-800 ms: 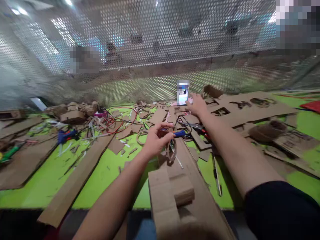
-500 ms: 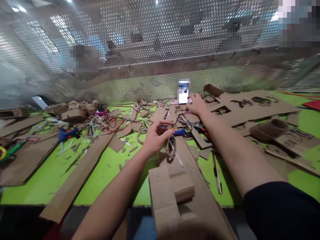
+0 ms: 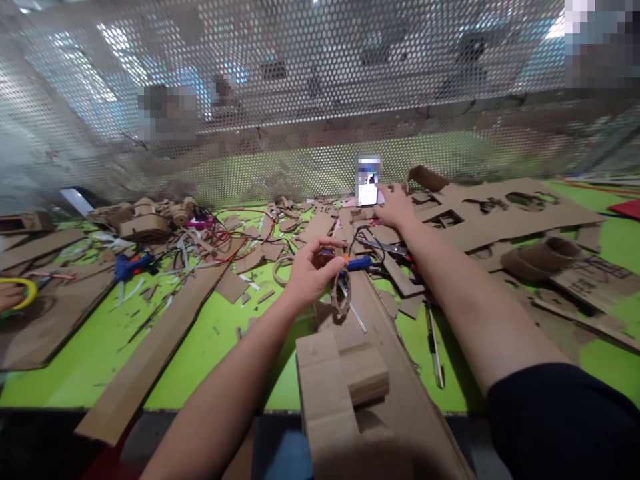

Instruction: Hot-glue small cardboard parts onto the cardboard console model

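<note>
My right hand (image 3: 394, 205) reaches forward to a smartphone (image 3: 368, 193) standing upright against the mesh, its screen lit. The index finger stretches to the right edge of the screen; the other fingers are loosely bent. Closer in, my left hand (image 3: 315, 272) is curled, thumb and fingers around a small cardboard ring (image 3: 341, 300) whose lower loop hangs below the thumb. A blue tool with an orange part (image 3: 359, 263) lies just beyond the thumb. Under the wrists runs a long cardboard piece (image 3: 385, 333) with a blocky cardboard structure (image 3: 330, 387) on its near end.
Cardboard scraps litter the green table (image 3: 200, 360). A blue glue gun (image 3: 133, 267) lies left, and a craft knife (image 3: 434, 343) right. Scissors (image 3: 387, 247) lie by my right forearm. A perforated screen (image 3: 300, 100) closes the back. Another person's hand (image 3: 7, 297) shows at the left edge.
My right index finger has shifted slightly onto the phone's edge, and the picture on the screen differs. My left hand has stayed put. Another person's hand has appeared at the left edge, by the yellow handle.
</note>
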The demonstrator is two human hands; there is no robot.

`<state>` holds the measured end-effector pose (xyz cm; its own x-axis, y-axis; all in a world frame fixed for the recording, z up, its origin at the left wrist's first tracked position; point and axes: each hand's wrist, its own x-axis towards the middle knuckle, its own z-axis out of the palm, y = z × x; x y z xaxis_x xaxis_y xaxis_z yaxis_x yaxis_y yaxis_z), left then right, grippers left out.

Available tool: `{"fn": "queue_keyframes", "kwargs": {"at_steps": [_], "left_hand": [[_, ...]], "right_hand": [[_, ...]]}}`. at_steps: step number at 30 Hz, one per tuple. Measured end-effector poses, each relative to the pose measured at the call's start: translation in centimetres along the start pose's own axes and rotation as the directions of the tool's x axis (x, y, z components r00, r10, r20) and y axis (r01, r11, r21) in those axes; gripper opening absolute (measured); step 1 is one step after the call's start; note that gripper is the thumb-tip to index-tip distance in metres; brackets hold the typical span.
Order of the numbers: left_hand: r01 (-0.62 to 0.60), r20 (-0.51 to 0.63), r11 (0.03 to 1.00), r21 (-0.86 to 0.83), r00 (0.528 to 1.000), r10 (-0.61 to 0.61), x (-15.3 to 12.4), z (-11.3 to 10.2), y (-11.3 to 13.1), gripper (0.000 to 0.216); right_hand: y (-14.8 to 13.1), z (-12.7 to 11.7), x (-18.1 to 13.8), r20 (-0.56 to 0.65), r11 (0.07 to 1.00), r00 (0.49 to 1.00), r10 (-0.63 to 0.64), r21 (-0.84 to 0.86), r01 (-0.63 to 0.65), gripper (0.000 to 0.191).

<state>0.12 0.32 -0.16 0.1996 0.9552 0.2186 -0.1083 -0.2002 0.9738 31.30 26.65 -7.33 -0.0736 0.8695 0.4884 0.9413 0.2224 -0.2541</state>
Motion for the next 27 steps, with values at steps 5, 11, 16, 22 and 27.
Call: {"fn": "queue_keyframes", "kwargs": {"at_steps": [5,11,16,22,27], "left_hand": [[-0.012,-0.018,1.000,0.001,1.000,0.012,-0.04,0.10,0.15,0.032],[-0.032,-0.039,0.999,0.002,0.999,0.032,0.09,0.03,0.20,0.032],[-0.035,-0.049,0.999,0.004,0.998,0.035,0.13,0.06,0.24,0.033],[-0.028,-0.048,1.000,0.004,0.998,0.028,0.10,0.03,0.21,0.033],[-0.028,-0.050,1.000,0.010,0.998,0.028,0.06,-0.05,0.14,0.033]], "right_hand": [[0.05,-0.18,-0.06,-0.017,0.999,0.999,-0.037,0.034,0.038,0.056],[-0.16,-0.22,-0.20,-0.010,0.994,0.996,-0.086,0.061,0.087,0.057],[0.03,0.17,-0.16,0.015,0.995,0.996,-0.083,0.055,0.082,0.050],[0.39,0.34,0.11,0.075,0.998,0.995,-0.059,0.040,0.057,0.064],[0.41,0.38,0.13,0.081,0.999,0.996,-0.040,0.031,0.038,0.075]]}}
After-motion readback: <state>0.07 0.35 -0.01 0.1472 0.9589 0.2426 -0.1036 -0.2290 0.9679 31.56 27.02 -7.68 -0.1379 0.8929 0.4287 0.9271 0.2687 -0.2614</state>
